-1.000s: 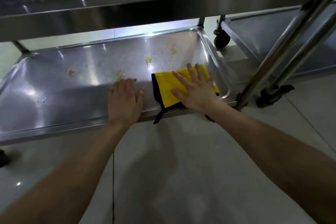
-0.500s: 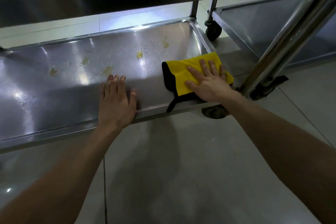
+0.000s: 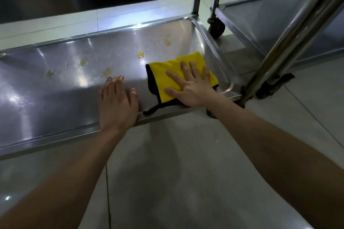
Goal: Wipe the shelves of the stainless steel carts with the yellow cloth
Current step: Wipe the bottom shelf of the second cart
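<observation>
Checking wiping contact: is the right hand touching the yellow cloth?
Touching. The head view shows the right hand flat, fingers spread, on the yellow cloth.

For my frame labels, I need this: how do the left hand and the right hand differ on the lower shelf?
The left hand lies on bare steel of the lower shelf; the right hand presses on the yellow cloth. The left hand's fingers lie close together; the right hand's are spread. The left hand is nearer the shelf's middle; the right hand is near its right corner. Both are flat, palm down, gripping nothing.
</observation>
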Motion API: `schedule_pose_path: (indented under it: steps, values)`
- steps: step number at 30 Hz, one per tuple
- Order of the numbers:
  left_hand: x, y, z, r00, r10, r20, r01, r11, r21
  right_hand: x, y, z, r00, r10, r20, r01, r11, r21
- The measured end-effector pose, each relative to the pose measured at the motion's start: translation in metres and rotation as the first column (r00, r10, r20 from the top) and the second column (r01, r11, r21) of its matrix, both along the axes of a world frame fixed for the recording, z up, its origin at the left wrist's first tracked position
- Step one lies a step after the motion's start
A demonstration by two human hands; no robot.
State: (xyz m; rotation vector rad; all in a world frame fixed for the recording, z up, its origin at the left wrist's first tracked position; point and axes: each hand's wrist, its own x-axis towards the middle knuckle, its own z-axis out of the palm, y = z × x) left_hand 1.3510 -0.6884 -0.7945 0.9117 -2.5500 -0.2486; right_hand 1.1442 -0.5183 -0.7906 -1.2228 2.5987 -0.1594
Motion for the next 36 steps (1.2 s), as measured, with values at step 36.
schedule_pose_path:
  steps: [36]
  values:
    - [0.007, 0.0, 0.014, 0.93, -0.009, -0.366, 0.141, 0.932, 0.334, 0.028, -0.085, 0.0, 0.998, -0.04, -0.057, 0.044, 0.996, 0.075]
